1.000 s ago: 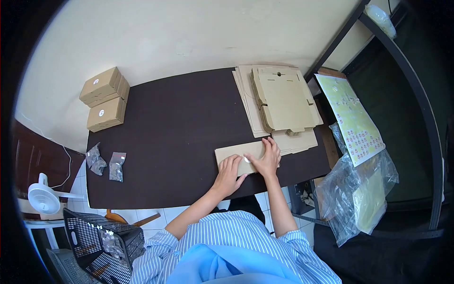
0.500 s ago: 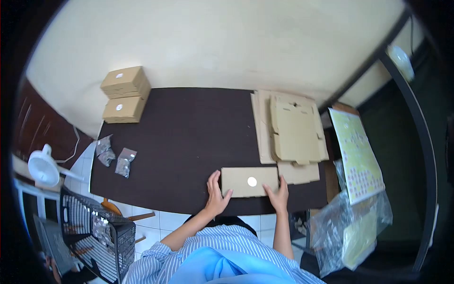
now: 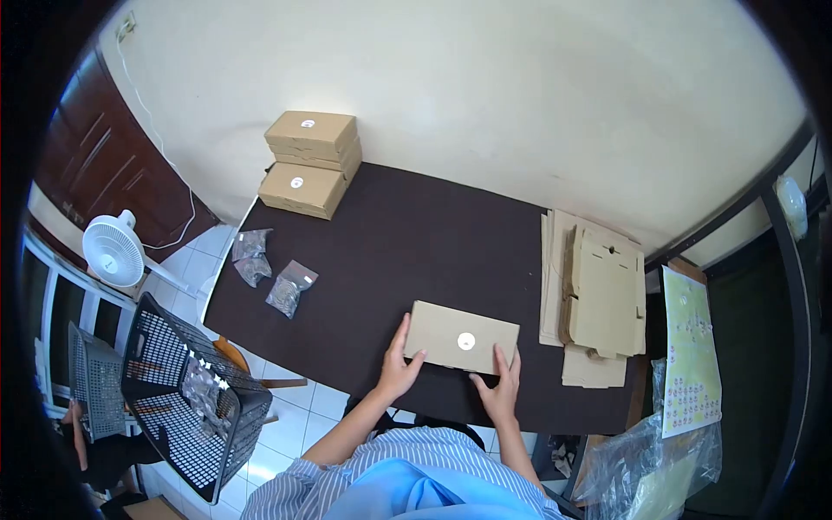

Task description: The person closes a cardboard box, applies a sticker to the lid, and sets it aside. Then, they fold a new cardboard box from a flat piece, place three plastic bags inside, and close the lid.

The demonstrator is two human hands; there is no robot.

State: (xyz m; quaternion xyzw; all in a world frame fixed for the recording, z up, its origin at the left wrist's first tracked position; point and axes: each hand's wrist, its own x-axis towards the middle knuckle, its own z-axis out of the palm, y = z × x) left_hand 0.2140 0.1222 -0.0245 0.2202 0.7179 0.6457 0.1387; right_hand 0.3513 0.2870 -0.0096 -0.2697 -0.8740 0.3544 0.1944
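Observation:
A closed brown cardboard box with a round white sticker is at the front of the dark table. My left hand holds its left end, thumb on the front edge. At the box's right end is my right hand, its fingers against the right front corner and its thumb below the front edge. More closed boxes with white stickers are stacked at the table's back left. Small clear packets lie near the left edge. Flat, unfolded cardboard pieces are piled on the right.
Left of the table are a black plastic basket holding packets and a white fan. A person's arm shows at the lower left. On the right are a printed sheet and clear plastic wrap.
The view has turned left, so the stacked boxes and basket appear farther right. The held box is now tilted in view, and my right hand has shifted to its front right corner.

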